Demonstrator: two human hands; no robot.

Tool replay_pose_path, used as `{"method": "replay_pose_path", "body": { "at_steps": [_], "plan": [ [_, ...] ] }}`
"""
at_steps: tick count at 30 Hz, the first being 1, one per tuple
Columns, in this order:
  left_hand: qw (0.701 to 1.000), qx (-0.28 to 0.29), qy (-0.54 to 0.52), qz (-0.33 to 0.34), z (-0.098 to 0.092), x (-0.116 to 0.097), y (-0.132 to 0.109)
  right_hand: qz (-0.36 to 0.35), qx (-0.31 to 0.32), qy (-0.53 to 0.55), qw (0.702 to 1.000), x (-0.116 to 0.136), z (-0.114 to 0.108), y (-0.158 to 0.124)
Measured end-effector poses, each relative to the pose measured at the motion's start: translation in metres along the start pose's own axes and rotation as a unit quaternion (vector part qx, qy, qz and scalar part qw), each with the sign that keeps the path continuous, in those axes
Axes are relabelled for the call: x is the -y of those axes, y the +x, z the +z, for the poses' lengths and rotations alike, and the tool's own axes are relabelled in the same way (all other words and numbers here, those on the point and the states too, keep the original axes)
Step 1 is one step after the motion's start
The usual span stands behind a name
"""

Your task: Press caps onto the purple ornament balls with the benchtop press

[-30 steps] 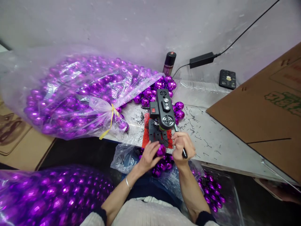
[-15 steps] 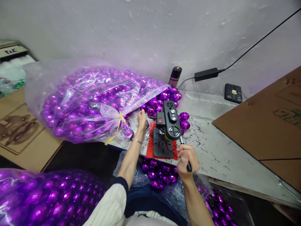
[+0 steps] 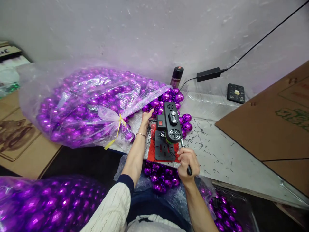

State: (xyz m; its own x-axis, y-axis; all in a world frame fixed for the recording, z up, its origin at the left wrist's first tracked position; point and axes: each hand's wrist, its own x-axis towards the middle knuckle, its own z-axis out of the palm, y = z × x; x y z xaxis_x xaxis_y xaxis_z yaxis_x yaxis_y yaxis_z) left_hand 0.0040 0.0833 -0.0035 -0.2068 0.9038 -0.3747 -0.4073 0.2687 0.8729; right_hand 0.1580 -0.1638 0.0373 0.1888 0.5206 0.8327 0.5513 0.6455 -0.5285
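Observation:
My right hand (image 3: 188, 161) is wrapped round the black-gripped lever handle (image 3: 189, 170) of a small black bench machine (image 3: 173, 124). The machine has round vents, silver buttons and a red switch, and its slotted base plate (image 3: 164, 149) sits on a red sheet (image 3: 151, 151). To the left of the machine, my left hand (image 3: 146, 116) reaches to the near edge of a pile of shiny purple mirror-ball ornaments (image 3: 154, 104). Its thumb stands apart from the fingers, which are partly hidden; I see no ball in it. More purple balls (image 3: 186, 125) lie right of the machine.
A large tied plastic bag (image 3: 91, 106) of purple balls fills the left. Another bag (image 3: 48, 203) stands lower left. Balls (image 3: 160, 177) also lie in plastic at my lap. Behind are a spray can (image 3: 177, 77), power adapter (image 3: 209, 74) and phone (image 3: 236, 93); a carton (image 3: 270, 122) stands right.
My left hand has gone from closed to thumb apart and moved slightly toward the ball pile. My right hand stays on the lever. The view has shifted a little.

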Motion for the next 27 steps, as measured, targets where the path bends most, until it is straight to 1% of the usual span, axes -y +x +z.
{"method": "replay_pose_path", "body": {
  "at_steps": [3,5,7,9,13,15,17,19,22,24,27],
  "plan": [
    [1.000,-0.022,-0.005,0.010,-0.003,-0.008,-0.008,-0.001,0.001,-0.001,1.000,0.000,0.000,0.000],
    [0.999,-0.033,-0.018,0.010,-0.012,-0.010,-0.018,0.000,0.003,0.000,1.000,0.000,0.000,0.001],
    [0.999,-0.034,-0.038,-0.002,-0.024,-0.010,-0.033,0.000,0.002,-0.001,1.000,0.000,0.000,0.001],
    [0.997,-0.016,-0.071,-0.015,-0.037,-0.006,-0.053,0.002,-0.003,-0.003,1.000,0.001,0.001,0.002],
    [0.989,0.054,-0.135,-0.042,-0.062,0.008,-0.097,0.009,-0.007,-0.010,1.000,0.005,0.000,0.010],
    [0.987,0.064,-0.132,-0.062,-0.071,0.018,-0.117,0.010,-0.003,-0.014,1.000,0.007,0.000,0.016],
    [0.990,0.067,-0.103,-0.066,-0.079,0.029,-0.134,0.008,0.003,-0.016,1.000,0.010,-0.002,0.022],
    [0.995,0.073,-0.053,-0.044,-0.082,0.041,-0.148,0.004,0.007,-0.015,1.000,0.011,-0.002,0.027],
    [0.996,0.084,0.033,0.019,-0.081,0.062,-0.162,0.000,0.007,-0.015,1.000,0.011,-0.003,0.031],
    [0.989,0.096,0.085,0.074,-0.077,0.073,-0.168,-0.004,0.008,-0.011,1.000,0.011,-0.003,0.032],
    [0.968,0.108,0.165,0.155,-0.070,0.085,-0.172,-0.009,0.017,-0.004,1.000,0.011,-0.004,0.031]
  ]
}}
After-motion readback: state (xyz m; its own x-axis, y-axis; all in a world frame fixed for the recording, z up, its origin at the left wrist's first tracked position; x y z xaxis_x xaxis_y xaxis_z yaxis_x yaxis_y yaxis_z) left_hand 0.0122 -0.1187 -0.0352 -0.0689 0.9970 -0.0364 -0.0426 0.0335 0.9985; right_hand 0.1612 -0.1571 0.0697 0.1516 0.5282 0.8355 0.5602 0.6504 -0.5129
